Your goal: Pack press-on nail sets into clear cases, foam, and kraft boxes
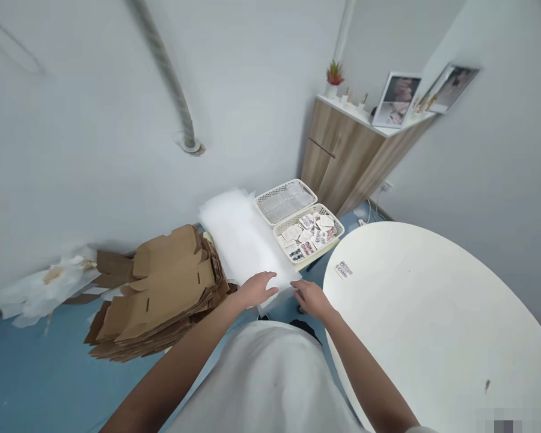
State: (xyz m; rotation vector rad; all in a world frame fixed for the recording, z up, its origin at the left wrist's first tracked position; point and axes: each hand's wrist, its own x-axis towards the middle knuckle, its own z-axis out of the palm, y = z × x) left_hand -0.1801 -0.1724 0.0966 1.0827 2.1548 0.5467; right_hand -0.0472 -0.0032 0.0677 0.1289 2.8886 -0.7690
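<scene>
My left hand [258, 290] is open, thumb and fingers apart, above the near end of a stack of white translucent sheets [243, 234]. Across a small gap, my right hand [312, 298] is also open with its fingers stretched toward the left one, near the corner of that stack. Neither hand holds anything; whether a fingertip touches the sheets I cannot tell. Beyond the hands, a white plastic basket [277, 231] contains several small cards with coloured pieces on them. Behind it stands a second white basket [258, 203] with clear, flat packets inside.
A round white table [415, 300] stands close on my right, with one small card [343, 269] near its edge. Flattened brown cardboard boxes [162, 288] are piled on the left. At the back is a wooden cabinet [342, 150] bearing picture frames [395, 99] and a potted plant [333, 78].
</scene>
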